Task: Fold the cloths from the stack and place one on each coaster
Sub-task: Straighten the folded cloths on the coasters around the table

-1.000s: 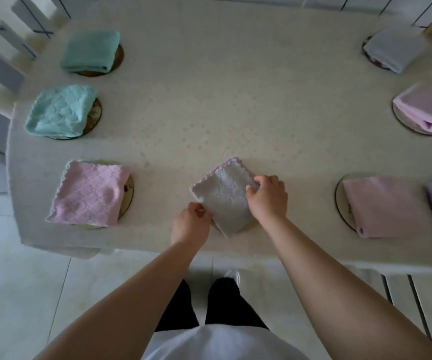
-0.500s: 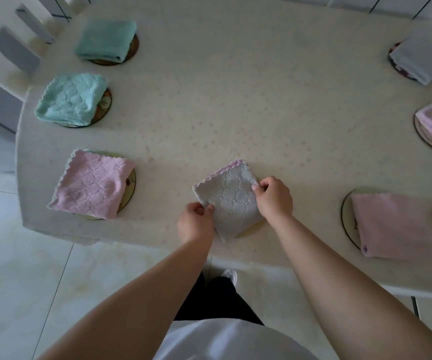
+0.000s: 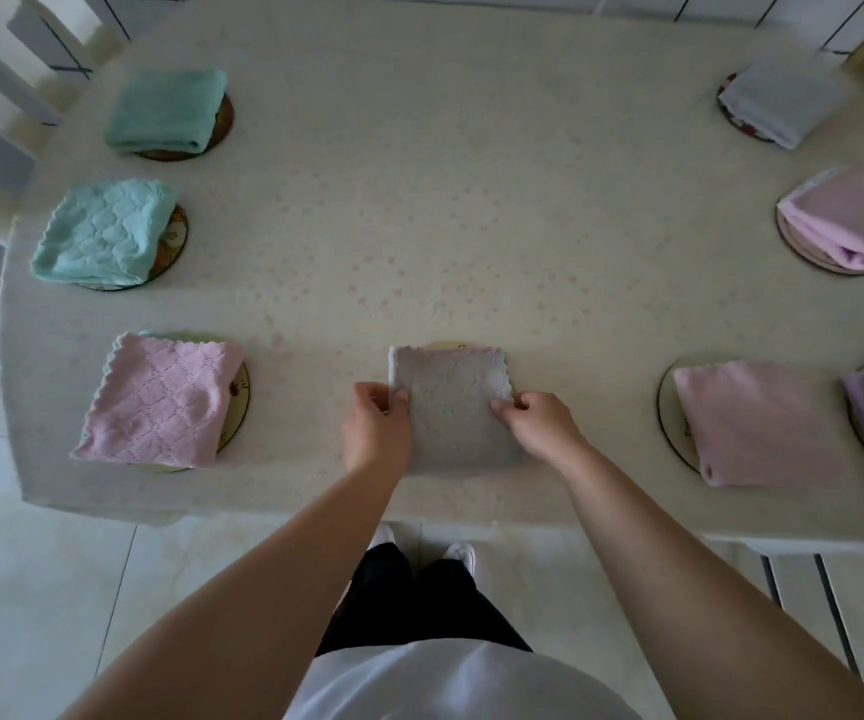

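cream-clothed table, tiled floor below. a folded grey cloth lies at the table's near edge, covering a coaster. left hand pinches the cloth's left edge; right hand pinches its right edge. left of the grey cloth: pink cloth. right of it: pink folded cloth.

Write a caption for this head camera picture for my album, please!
Both hands, left hand and right hand, pinch a folded grey cloth lying over a coaster.
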